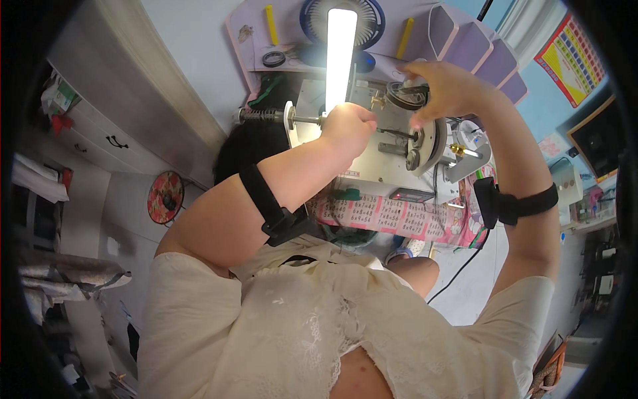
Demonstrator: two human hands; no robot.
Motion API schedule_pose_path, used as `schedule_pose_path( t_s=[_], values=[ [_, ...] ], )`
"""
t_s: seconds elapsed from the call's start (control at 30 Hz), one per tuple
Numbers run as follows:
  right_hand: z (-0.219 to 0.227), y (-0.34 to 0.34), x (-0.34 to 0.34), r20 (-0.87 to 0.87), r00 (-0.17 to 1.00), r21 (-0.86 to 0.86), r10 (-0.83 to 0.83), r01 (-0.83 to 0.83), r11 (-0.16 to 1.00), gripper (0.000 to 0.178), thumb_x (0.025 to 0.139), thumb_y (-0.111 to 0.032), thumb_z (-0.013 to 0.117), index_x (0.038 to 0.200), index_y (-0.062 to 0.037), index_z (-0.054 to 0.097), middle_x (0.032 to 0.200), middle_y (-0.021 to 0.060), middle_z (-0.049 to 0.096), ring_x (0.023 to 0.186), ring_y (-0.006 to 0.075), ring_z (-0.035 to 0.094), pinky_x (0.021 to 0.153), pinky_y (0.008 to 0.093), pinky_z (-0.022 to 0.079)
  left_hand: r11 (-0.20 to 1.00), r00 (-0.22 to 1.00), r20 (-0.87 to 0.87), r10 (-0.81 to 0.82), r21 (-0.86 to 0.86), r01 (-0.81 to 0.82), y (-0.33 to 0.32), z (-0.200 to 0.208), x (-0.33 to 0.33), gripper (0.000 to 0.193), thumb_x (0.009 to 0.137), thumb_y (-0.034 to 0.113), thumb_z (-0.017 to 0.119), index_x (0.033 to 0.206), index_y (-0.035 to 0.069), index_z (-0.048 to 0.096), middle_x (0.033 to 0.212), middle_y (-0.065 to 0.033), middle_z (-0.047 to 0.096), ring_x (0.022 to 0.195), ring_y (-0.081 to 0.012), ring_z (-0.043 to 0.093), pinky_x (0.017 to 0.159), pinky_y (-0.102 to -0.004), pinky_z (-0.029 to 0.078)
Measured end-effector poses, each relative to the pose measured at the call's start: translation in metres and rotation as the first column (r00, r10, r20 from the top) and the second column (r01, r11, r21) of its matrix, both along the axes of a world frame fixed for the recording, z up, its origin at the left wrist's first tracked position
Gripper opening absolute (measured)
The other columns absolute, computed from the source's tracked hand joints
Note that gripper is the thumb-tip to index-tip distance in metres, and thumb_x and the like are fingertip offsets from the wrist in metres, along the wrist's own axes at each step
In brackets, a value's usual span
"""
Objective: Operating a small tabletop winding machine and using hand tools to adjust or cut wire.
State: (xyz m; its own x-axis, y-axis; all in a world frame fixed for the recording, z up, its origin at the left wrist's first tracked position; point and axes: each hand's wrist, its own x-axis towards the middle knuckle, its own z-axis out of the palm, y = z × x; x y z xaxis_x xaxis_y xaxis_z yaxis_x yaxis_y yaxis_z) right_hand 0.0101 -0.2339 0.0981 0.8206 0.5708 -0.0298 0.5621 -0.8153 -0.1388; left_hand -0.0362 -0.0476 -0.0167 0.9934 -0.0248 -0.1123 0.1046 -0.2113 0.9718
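Observation:
A white tabletop machine (385, 171) with shafts, wheels and a small display stands in front of me. My left hand (349, 133) is closed, thumb and fingers pressed together, over the machine's left half beside a metal shaft (307, 120). Whatever it pinches is too small or hidden to make out. Curved over the machine's right side, my right hand (455, 90) has thumb and forefinger spread apart. Those fingers are around a round spool-like part (405, 95) and above a grey wheel (428, 146); whether they touch either is unclear.
A glaring tube lamp (340, 56) rises just behind my left hand. Farther back are a blue fan (342, 23) and a ring-shaped roll (273, 59) on a purple shelf. A coil spring (260, 116) sticks out at the machine's left. A pink printed cover (399, 216) hangs at the front.

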Motion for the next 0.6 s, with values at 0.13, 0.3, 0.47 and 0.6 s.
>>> schedule_pose_path(
  t_s=[0.13, 0.3, 0.47, 0.6],
  values=[
    [-0.011, -0.007, 0.012, -0.059, 0.964, 0.264, 0.260, -0.236, 0.935, 0.070, 0.066, -0.038, 0.077, 0.120, 0.0004, 0.054, 0.110, 0.0172, 0.062, 0.102, 0.0286, 0.059, 0.088, 0.0374, 0.045, 0.998, 0.999, -0.041, -0.008, -0.060, 0.006, -0.004, 0.004, -0.002, 0.017, 0.080, 0.002, 0.063, 0.097, -0.003, 0.065, 0.087, -0.0091, 0.064, 0.081, -0.0143, 0.059, 0.073, -0.0250, 0.046],
    [0.006, 0.035, -0.018, 0.047, 0.979, -0.070, -0.197, 0.200, 0.977, 0.066, 0.069, -0.039, 0.074, 0.122, -0.0047, 0.054, 0.111, 0.0153, 0.060, 0.097, 0.0296, 0.061, 0.081, 0.0370, 0.047, 0.993, 1.000, 0.000, -0.006, -0.116, 0.006, 0.001, 0.002, -0.004, 0.013, 0.080, 0.001, 0.062, 0.093, -0.002, 0.064, 0.084, -0.0080, 0.064, 0.078, -0.0128, 0.058, 0.071, -0.0240, 0.046],
    [-0.002, 0.025, -0.040, 0.488, 0.871, -0.050, -0.057, 0.094, 0.994, 0.057, 0.073, -0.040, 0.070, 0.120, -0.0096, 0.058, 0.100, 0.0110, 0.060, 0.089, 0.0274, 0.060, 0.076, 0.0358, 0.047, 0.995, 0.969, 0.243, -0.040, -0.080, 0.061, 0.008, -0.010, -0.014, 0.012, 0.080, 0.003, 0.063, 0.091, -0.002, 0.066, 0.083, -0.0068, 0.065, 0.074, -0.0110, 0.058, 0.069, -0.0232, 0.045],
    [-0.027, 0.036, -0.055, 0.697, 0.676, -0.268, 0.239, -0.065, 0.961, 0.047, 0.074, -0.024, 0.062, 0.119, -0.0109, 0.059, 0.101, 0.0017, 0.054, 0.091, 0.0191, 0.051, 0.075, 0.0296, 0.041, 0.994, 0.920, 0.377, -0.107, 0.045, 0.097, 0.015, -0.011, -0.017, 0.012, 0.080, 0.007, 0.065, 0.089, 0.000, 0.068, 0.082, -0.0048, 0.067, 0.068, -0.0078, 0.055, 0.065, -0.0225, 0.044]
  ],
)
